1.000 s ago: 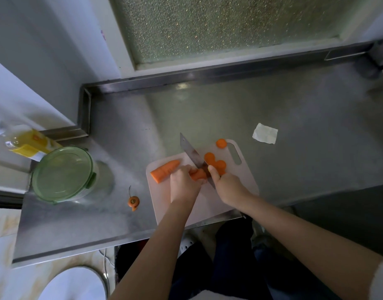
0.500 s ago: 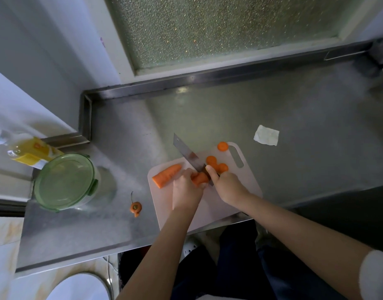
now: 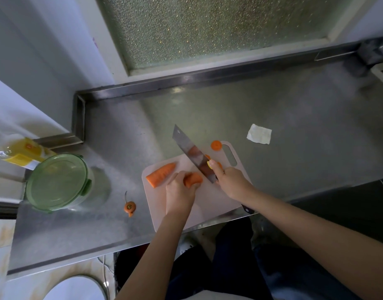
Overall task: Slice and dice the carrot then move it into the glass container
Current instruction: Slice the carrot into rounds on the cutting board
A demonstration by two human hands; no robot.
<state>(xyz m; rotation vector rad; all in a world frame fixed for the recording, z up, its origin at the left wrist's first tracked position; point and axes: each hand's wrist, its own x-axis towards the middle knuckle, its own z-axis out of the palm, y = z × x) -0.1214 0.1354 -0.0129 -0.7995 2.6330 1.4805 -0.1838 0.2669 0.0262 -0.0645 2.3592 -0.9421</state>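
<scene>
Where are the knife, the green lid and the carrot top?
knife (image 3: 189, 151), head view, on the blade.
green lid (image 3: 56, 180), head view, at its middle.
carrot top (image 3: 130, 207), head view, on the orange stub.

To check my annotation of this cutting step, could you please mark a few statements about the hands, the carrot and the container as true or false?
1. The left hand holds a carrot chunk on the cutting board. True.
2. The glass container stands uncovered. False: its green lid is on.
3. The right hand grips the knife. True.
4. The cut-off carrot top lies on the board. False: it lies on the steel counter, left of the board.
</scene>
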